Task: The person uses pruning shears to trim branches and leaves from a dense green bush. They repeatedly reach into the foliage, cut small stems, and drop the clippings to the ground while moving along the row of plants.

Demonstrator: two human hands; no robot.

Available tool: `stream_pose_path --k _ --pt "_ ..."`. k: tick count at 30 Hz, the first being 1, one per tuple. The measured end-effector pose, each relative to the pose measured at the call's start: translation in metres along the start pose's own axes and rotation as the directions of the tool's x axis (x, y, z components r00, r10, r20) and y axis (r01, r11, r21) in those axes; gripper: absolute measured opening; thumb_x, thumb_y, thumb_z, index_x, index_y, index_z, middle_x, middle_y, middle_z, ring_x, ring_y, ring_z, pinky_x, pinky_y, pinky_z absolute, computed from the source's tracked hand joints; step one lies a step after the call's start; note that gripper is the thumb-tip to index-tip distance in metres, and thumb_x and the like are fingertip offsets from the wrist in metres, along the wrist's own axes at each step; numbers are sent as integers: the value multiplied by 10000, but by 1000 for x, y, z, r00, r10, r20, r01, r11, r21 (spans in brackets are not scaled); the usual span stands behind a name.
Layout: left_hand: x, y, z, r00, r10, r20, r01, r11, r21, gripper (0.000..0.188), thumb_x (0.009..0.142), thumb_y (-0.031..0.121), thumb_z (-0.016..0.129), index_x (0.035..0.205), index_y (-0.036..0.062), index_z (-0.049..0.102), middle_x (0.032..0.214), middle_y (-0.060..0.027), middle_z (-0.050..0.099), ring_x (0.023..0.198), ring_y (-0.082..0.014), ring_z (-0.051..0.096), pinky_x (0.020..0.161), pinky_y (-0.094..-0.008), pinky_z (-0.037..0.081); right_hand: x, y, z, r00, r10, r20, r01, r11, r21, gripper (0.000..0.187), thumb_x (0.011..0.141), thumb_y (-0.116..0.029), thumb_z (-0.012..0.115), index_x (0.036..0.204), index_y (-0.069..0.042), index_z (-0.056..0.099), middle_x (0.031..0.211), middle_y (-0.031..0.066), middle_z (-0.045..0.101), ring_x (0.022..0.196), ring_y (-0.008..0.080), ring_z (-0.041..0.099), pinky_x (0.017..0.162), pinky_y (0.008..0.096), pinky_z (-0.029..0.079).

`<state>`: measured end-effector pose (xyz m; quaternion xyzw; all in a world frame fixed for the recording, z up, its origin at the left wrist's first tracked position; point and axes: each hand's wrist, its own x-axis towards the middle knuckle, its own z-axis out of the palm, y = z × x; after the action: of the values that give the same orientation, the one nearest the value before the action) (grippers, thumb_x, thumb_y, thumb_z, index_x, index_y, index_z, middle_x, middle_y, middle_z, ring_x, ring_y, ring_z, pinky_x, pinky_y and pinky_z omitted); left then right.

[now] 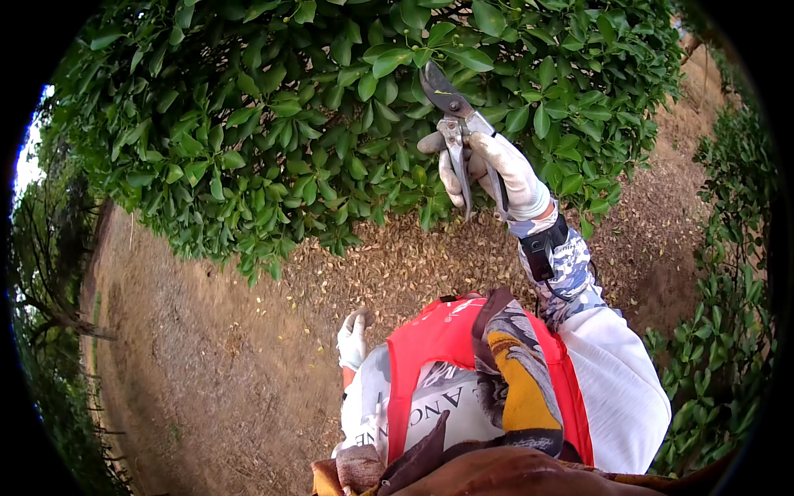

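My right hand [506, 169], in a white work glove with grey fingers, is wrapped round the handles of pruning shears [453, 107]. The shears' dark blade points up and away from me, its tip against the leaves of a dense green hedge [306, 124]. A scrap of green sticks to the blade. The lower ends of the two handles stand somewhat apart below my fingers. My left hand [353, 339], also gloved, hangs low beside my body, away from the hedge. Its fingers look loosely stretched, and I see nothing in them.
Dry fallen leaves [413, 256] cover the ground under the hedge. Bare brown soil [190, 355] stretches to the left. More leafy shrubs [719, 331] stand close on my right. A dark wrist device [542, 252] with a cable sits on my right forearm. A patterned scarf [525, 376] hangs over my chest.
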<state>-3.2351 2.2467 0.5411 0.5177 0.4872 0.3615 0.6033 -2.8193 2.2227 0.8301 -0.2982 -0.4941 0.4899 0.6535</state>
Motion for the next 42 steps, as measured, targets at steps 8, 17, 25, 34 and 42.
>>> stream_pose_path --k 8,17,25,34,42 --pt "2 -7 -2 1000 7 3 -7 999 -43 347 1042 213 579 1267 -47 626 1159 -167 709 1048 -241 693 969 -374 546 11 -12 4 999 32 4 -31 997 -75 645 1042 -523 447 1318 47 570 820 52 669 672 132 628 617 270 516" --pt "0 -1 2 1000 -21 -5 21 1000 -18 353 1037 259 595 1266 -7 640 1125 -116 721 996 -199 691 924 -339 545 3 -14 7 996 65 65 -67 997 28 664 1040 -485 450 1401 71 431 861 155 663 675 206 642 596 330 536" --pt "3 -8 -1 1000 6 19 -6 1000 -4 334 1054 226 556 1261 -25 632 1159 -124 703 1065 -216 674 965 -351 531 6 -20 -1 989 -64 133 17 944 331 608 1042 -438 461 1452 4 382 1251 330 579 766 263 647 571 395 564" --pt "7 -10 -24 1000 11 23 -10 999 -47 309 1051 192 554 1258 -22 638 1122 -108 716 1008 -177 677 930 -320 527 29 -7 28 996 -5 92 -11 985 171 719 1047 -488 427 1372 153 427 863 209 639 693 276 628 619 394 543" --pt "20 -26 -34 999 -12 40 12 1000 -1 336 1052 231 552 1276 -7 631 1174 -106 703 1035 -192 676 928 -332 535 20 -3 50 998 34 -44 -30 995 100 745 1044 -519 395 1361 154 438 838 189 629 660 262 613 599 372 524"
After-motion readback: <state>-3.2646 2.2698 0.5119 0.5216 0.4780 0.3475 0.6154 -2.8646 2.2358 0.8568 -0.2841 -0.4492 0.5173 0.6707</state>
